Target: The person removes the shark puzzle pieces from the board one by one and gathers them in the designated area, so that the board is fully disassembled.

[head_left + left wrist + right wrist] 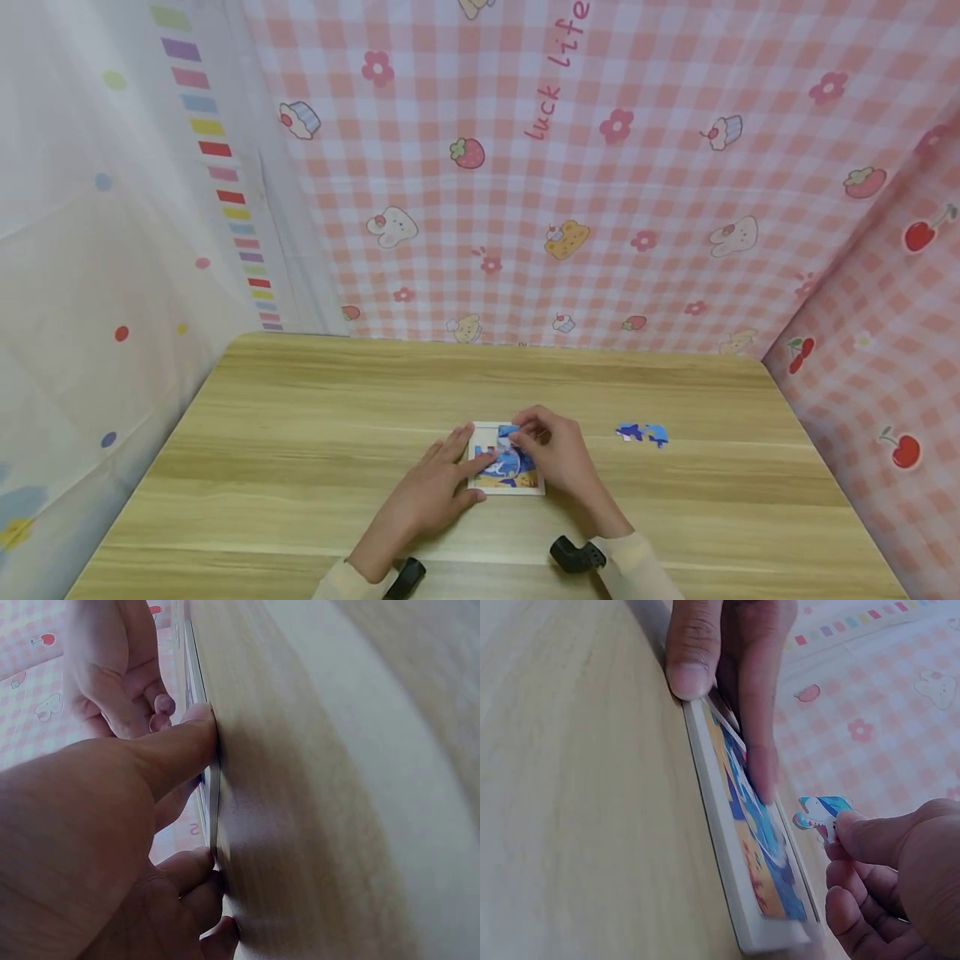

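Note:
A small jigsaw puzzle in a white frame (517, 492) lies on the table, partly filled with a blue and sandy sea picture. My left hand (431, 492) rests on its left side, thumb at the near edge and index finger stretched over the picture. Over the frame's upper right, my right hand (558, 457) pinches a jigsaw piece (826, 814) between thumb and fingers. That piece is blue and white, with a toothed open mouth printed on it. In the right wrist view it is held up off the picture.
Two loose blue jigsaw pieces, one darker (628, 432) and one lighter (657, 435), lie to the right of the frame on the wooden table (337, 392). A pink checked cloth (510, 200) hangs behind, and a dotted white cloth (112, 250) hangs at the left.

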`<state>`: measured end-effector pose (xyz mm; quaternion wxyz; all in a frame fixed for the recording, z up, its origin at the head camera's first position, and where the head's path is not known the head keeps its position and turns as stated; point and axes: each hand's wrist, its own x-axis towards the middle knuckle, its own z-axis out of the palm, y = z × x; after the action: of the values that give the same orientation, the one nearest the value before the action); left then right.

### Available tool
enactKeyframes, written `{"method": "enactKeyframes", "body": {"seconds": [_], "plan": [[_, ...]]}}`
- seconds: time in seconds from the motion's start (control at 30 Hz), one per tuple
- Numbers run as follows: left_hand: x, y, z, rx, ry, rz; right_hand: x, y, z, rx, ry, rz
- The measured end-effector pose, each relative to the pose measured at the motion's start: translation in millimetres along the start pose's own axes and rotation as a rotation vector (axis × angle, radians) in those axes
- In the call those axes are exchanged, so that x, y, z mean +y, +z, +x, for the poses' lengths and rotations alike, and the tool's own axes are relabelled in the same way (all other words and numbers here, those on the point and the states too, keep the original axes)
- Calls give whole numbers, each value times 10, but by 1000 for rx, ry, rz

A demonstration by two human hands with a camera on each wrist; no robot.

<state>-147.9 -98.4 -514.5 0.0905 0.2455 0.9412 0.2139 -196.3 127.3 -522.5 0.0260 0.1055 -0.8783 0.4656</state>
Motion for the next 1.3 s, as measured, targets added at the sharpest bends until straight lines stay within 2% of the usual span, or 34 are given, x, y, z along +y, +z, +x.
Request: {"method": "enactKeyframes", "body": {"seconds": [0.77,1.13,1.3], "plan": [[-22,20,5,3,-8,-8,282,-540,-60,11,89,-61],[0,19,15,5,2,-5,466,-800,-58,23,84,-131],[12,7,0,5,-1,-13,540,-878,-65,26,99,-128]]}}
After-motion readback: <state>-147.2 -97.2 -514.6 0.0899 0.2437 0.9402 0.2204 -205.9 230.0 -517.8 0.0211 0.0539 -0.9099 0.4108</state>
